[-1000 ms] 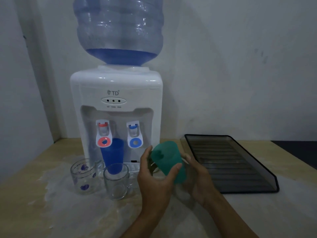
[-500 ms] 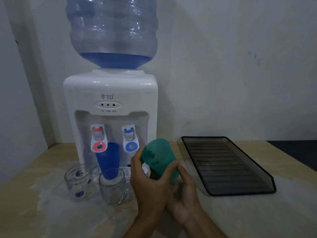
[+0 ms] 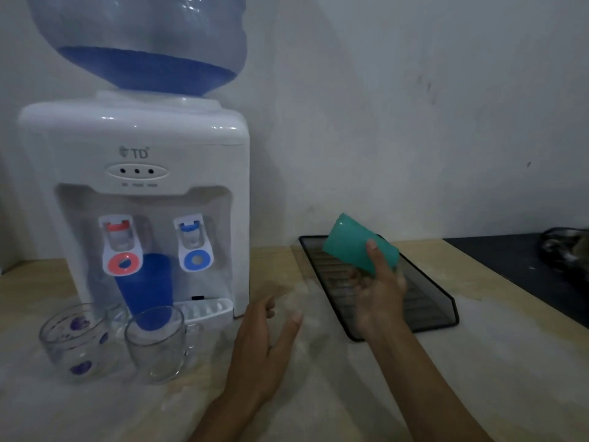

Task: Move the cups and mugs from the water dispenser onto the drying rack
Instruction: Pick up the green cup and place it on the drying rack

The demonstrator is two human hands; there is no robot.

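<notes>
Pale, scuffed wall backs a light wood-grain bench (image 3: pixel 497 362), dim and cloudy with whitish smears near you. Your right hand (image 3: pixel 377 295) is wrapped round the green cup (image 3: pixel 357 247), thumb across its side, holding it tilted with its base pointing up and left; it hangs above the far half of the dark drying rack (image 3: pixel 427 298), not touching it. That tilt looks like you are turning the cup mouth-down so it can drain on the ribbed floor of the rack. Your left hand (image 3: pixel 264 342) is spread wide and holds nothing, hovering low over the bench between the rack and the water dispenser (image 3: pixel 134 199), well placed to fetch the next piece. Out from there, a clear glass mug (image 3: pixel 156 342) and a glass mug with purple spots (image 3: pixel 76 342) stand side by side on the bench in front of the dispenser, and a blue cup (image 3: pixel 145 282) stands behind them under the red tap. So three pieces remain by my count. To the far right, a black surface (image 3: pixel 516 266) adjoins the bench.
</notes>
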